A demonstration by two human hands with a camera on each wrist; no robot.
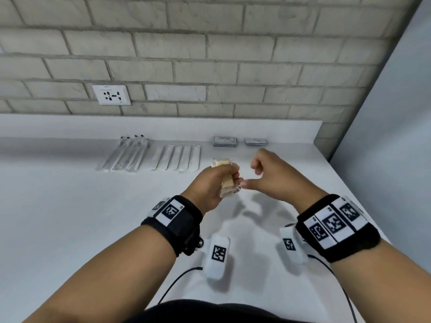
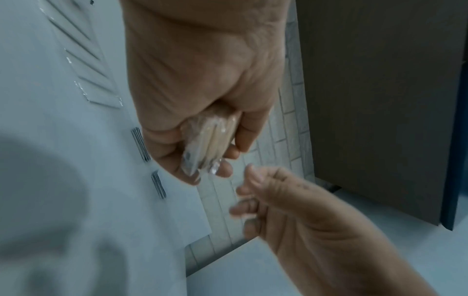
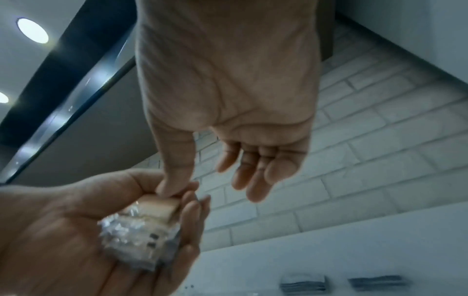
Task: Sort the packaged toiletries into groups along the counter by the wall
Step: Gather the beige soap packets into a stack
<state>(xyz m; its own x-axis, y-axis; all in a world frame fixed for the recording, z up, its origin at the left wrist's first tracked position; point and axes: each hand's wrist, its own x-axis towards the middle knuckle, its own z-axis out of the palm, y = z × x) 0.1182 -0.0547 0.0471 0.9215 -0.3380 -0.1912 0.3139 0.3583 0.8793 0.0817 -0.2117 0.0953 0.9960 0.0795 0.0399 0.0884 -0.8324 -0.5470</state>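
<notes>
My left hand (image 1: 213, 185) grips a small stack of tan items in clear crinkly wrappers (image 1: 227, 181), held above the white counter (image 1: 70, 206). The same stack (image 2: 214, 140) shows on edge in the left wrist view. My right hand (image 1: 268, 176) hovers just to its right, fingers loosely curled and holding nothing. In the right wrist view its thumb (image 3: 174, 180) touches the top end of the stack (image 3: 154, 218). Along the wall lie long clear packets with black tips (image 1: 126, 153), long white packets (image 1: 177, 158) and two piles of grey sachets (image 1: 225, 141) (image 1: 255, 141).
A wall socket (image 1: 111, 95) sits in the brick wall (image 1: 210, 54) above the counter's low backsplash. The counter ends at a grey side wall (image 1: 384, 136) on the right. Cables run from my wrist cameras (image 1: 218, 257) towards my body.
</notes>
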